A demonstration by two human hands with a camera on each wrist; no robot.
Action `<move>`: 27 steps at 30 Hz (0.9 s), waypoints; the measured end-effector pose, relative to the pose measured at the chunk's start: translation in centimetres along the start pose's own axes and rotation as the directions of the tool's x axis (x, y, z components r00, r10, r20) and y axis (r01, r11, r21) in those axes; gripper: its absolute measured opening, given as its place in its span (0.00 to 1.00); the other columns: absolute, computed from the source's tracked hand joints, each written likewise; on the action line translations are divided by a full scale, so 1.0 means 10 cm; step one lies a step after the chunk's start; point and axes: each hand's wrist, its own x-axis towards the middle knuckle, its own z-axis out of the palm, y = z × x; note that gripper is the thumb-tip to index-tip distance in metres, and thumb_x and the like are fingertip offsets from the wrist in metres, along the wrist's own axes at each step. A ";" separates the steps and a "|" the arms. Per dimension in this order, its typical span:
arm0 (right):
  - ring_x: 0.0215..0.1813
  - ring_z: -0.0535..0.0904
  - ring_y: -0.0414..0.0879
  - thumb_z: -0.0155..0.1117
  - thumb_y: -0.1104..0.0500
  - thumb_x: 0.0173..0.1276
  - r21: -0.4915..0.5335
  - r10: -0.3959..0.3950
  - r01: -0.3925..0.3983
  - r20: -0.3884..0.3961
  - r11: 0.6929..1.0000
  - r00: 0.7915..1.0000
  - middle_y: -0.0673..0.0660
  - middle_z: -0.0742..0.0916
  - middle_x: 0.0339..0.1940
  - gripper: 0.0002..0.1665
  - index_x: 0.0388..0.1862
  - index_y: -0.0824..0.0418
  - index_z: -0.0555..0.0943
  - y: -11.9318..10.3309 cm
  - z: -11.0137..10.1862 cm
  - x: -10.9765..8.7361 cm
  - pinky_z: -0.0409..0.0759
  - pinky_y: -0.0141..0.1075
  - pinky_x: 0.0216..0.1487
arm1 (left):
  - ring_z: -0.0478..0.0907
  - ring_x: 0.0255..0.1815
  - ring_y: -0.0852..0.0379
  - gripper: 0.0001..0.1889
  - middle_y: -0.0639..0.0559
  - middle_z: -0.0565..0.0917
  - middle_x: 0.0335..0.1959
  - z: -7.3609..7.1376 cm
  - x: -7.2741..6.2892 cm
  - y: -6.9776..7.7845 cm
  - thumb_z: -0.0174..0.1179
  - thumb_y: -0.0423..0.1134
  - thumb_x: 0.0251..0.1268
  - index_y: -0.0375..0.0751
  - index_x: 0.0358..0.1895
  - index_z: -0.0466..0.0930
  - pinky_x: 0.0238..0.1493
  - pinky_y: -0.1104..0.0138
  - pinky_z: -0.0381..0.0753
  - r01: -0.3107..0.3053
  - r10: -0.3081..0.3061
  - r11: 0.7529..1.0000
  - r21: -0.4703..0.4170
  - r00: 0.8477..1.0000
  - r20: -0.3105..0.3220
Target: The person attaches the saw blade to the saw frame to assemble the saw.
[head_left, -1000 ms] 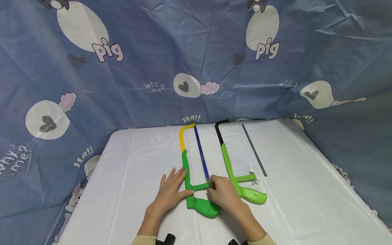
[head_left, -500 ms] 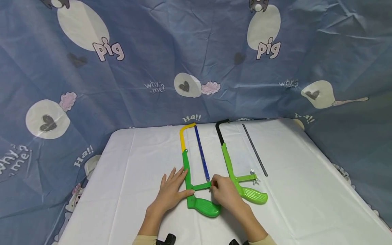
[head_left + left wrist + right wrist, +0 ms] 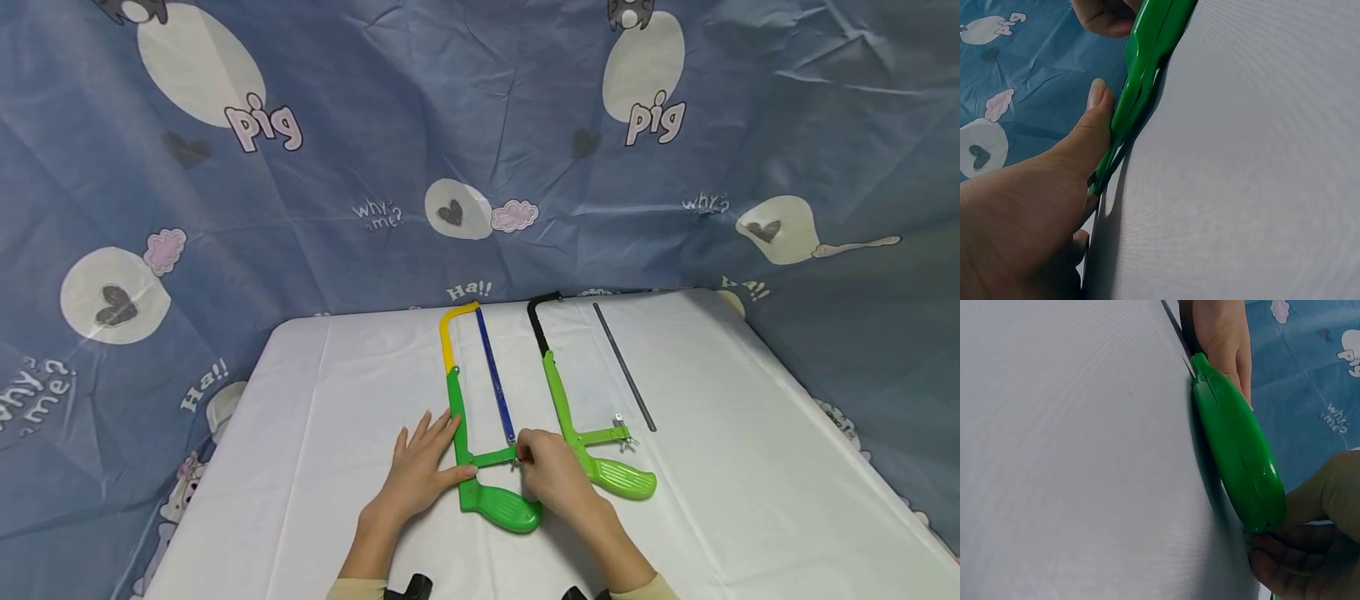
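Observation:
A hacksaw with a green and yellow frame [image 3: 461, 433] lies flat, its blue blade [image 3: 495, 375] stretching from the yellow tip to the green crossbar. My left hand [image 3: 416, 471] rests on this frame with fingers spread; in the left wrist view the thumb [image 3: 1088, 134] lies along the green edge. At the crossbar's right end, the curled thumb and fingers of my right hand [image 3: 557, 473] pinch at a small wing nut [image 3: 515, 464], partly hidden by them. In the right wrist view those fingers curl just beyond the green handle [image 3: 1238, 450].
To the right lies a second hacksaw [image 3: 558, 400], light green and black, with a wing nut [image 3: 627, 445] on its crossbar. A loose grey blade [image 3: 624, 367] lies farther right. A white cloth [image 3: 337, 375] covers the table, and a patterned blue curtain [image 3: 337, 167] hangs behind.
My right hand's fingers have shifted slightly right and reset at the crossbar's end, so the wing nut shows more. My left hand and both hacksaws have kept their places.

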 end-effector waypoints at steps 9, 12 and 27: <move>0.22 0.67 0.37 0.72 0.64 0.58 -0.012 0.027 -0.027 0.022 1.000 0.999 0.44 0.76 0.18 0.13 0.23 0.53 0.75 -0.06 0.02 -0.02 0.66 0.28 0.22 | 0.45 0.83 0.38 0.47 0.48 0.60 0.79 0.01 -0.01 -0.01 0.62 0.67 0.57 0.50 0.78 0.59 0.77 0.37 0.36 0.009 -0.009 1.000 0.008 1.000 -0.002; 0.22 0.67 0.37 0.71 0.63 0.59 -0.019 0.030 -0.029 0.017 0.999 0.999 0.44 0.76 0.18 0.12 0.24 0.53 0.75 -0.07 0.02 -0.02 0.66 0.28 0.22 | 0.45 0.83 0.38 0.47 0.47 0.60 0.79 0.01 -0.01 -0.01 0.63 0.67 0.57 0.50 0.77 0.59 0.77 0.36 0.36 0.003 -0.003 1.000 0.008 1.000 -0.003; 0.25 0.74 0.39 0.61 0.70 0.62 -0.033 0.021 -0.023 -0.036 0.999 0.999 0.49 0.82 0.22 0.10 0.26 0.57 0.79 -0.06 0.03 -0.01 0.72 0.30 0.26 | 0.44 0.83 0.41 0.47 0.49 0.59 0.80 0.00 -0.01 0.00 0.62 0.66 0.58 0.50 0.78 0.58 0.78 0.38 0.35 0.012 -0.012 1.000 0.002 1.000 0.012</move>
